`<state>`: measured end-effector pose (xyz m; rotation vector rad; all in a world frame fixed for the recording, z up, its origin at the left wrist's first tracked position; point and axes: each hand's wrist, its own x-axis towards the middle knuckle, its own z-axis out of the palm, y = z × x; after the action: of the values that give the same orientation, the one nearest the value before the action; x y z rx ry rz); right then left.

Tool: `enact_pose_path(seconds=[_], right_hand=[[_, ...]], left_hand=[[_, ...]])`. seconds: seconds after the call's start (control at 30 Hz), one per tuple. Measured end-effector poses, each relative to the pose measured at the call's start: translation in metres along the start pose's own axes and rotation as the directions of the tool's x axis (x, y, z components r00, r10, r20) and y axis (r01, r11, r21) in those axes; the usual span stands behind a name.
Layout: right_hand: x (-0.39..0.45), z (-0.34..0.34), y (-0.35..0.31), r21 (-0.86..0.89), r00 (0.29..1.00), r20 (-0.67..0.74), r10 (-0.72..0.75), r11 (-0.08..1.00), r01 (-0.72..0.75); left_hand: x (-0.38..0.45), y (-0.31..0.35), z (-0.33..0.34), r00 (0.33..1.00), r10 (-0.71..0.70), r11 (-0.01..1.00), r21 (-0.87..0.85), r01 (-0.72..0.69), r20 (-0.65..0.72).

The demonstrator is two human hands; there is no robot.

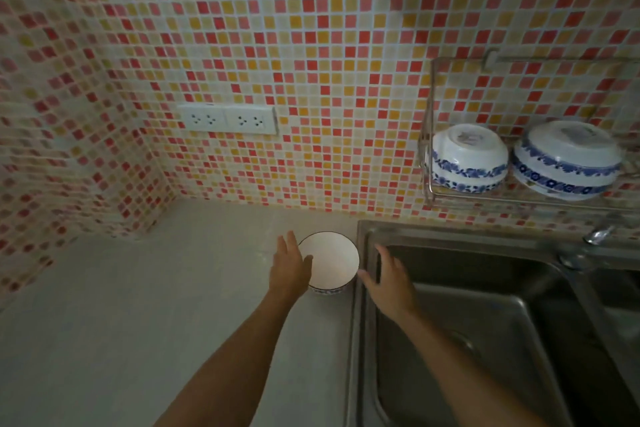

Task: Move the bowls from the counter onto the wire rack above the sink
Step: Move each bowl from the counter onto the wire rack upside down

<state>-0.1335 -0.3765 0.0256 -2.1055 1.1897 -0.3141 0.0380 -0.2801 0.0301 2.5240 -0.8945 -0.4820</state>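
Observation:
A white bowl [333,262] with a blue-patterned outside stands upright on the counter [138,315], just left of the sink. My left hand [289,265] is at its left rim with fingers straight and the thumb over the rim. My right hand [389,279] is open to the bowl's right, above the sink's edge and a little apart from the bowl. On the wire rack [429,163] at the right wall, two blue-and-white bowls lie upside down: a smaller bowl [467,158] and a larger bowl [568,159].
A steel double sink [485,322] fills the lower right, with a tap [597,234] at its back edge. A double wall socket [227,120] sits on the mosaic tiles. The tiled wall corner closes the counter on the left.

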Motion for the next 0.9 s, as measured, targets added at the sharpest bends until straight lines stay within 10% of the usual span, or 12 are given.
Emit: enact_pose_path(seconds=[0.23,0.73,0.9], right_hand=[[0.032,0.075,-0.012,0.342,0.813,0.371,0.449,0.748,-0.569],[-0.025,0.022,-0.001,0.521,0.774,0.511,0.374,0.582,-0.625],[-0.055,-0.021,0.034,0.738,0.753,0.597,0.277,0.178,-0.650]], left_hand=[[0.027,-0.030,0.029,0.974,-0.076,0.968,-0.218,0.123,0.214],[-0.001,-0.021,0.030,0.963,-0.009,0.731,-0.655,0.190,0.269],[-0.041,0.019,0.050,0.961,0.122,0.710,-0.698,0.090,0.249]])
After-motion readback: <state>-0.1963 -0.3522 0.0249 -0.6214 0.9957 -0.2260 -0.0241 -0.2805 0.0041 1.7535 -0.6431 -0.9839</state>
